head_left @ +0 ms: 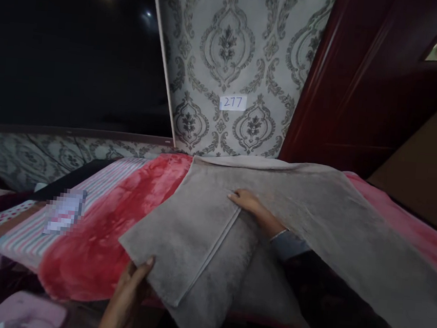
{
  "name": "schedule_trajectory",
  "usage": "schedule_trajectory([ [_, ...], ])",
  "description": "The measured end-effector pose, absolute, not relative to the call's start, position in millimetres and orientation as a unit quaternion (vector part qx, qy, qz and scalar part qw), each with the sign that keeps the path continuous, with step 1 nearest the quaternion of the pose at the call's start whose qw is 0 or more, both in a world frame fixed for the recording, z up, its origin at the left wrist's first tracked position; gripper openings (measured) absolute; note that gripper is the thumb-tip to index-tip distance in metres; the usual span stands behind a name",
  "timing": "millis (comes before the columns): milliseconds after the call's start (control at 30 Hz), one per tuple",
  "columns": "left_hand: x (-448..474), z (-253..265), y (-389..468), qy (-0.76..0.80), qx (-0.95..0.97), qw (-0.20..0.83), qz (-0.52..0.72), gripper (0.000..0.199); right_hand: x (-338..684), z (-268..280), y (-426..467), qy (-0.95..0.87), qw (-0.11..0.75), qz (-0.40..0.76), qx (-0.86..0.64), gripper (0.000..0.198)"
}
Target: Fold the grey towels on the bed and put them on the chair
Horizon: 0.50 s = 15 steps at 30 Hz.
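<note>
A soft grey blanket (349, 249) is spread over the surface before me, its left part folded over in layers. My left hand (133, 279) grips the lower left edge of the folded part, thumb on top and the other fingers hidden beneath. Further up, my right hand (246, 200) has its fingers closed on the fold's right edge, near where two layer edges run side by side. The lower end of the folded part hangs toward me over the front. A red plush blanket (89, 255) shows under the grey one on the left.
A striped cloth (34, 234) lies left of the red blanket, with a blurred-out item (65, 212) on it. Behind stand a large dark screen (74, 52) and a patterned wall with a "277" label (232, 102). A pink stool-like object (24, 310) is at lower left.
</note>
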<state>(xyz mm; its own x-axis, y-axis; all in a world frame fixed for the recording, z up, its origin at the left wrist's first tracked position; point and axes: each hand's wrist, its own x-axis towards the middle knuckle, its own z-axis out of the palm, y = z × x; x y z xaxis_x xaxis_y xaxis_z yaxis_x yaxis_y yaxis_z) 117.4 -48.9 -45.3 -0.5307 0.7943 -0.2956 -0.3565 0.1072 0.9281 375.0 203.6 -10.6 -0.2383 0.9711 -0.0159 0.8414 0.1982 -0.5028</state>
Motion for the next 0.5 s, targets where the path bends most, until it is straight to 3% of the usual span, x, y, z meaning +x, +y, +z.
schedule_trajectory([
  [167, 116, -49, -45, 0.581, 0.206, 0.425, 0.663, 0.071, 361, -4, 212, -0.749, 0.184, 0.26, -0.582, 0.047],
  [300, 105, -13, -29, 0.548, 0.26, 0.436, 0.665, 0.072, 386, 9, 193, -0.74, 0.243, 0.278, -0.561, 0.044],
  [400, 97, 31, 1, 0.531, 0.324, 0.445, 0.645, 0.066, 427, 22, 165, -0.706, 0.35, 0.269, -0.553, 0.045],
  [500, 96, 55, 50, 0.517, 0.425, 0.431, 0.606, 0.046, 473, 23, 136, -0.655, 0.441, 0.26, -0.555, 0.047],
])
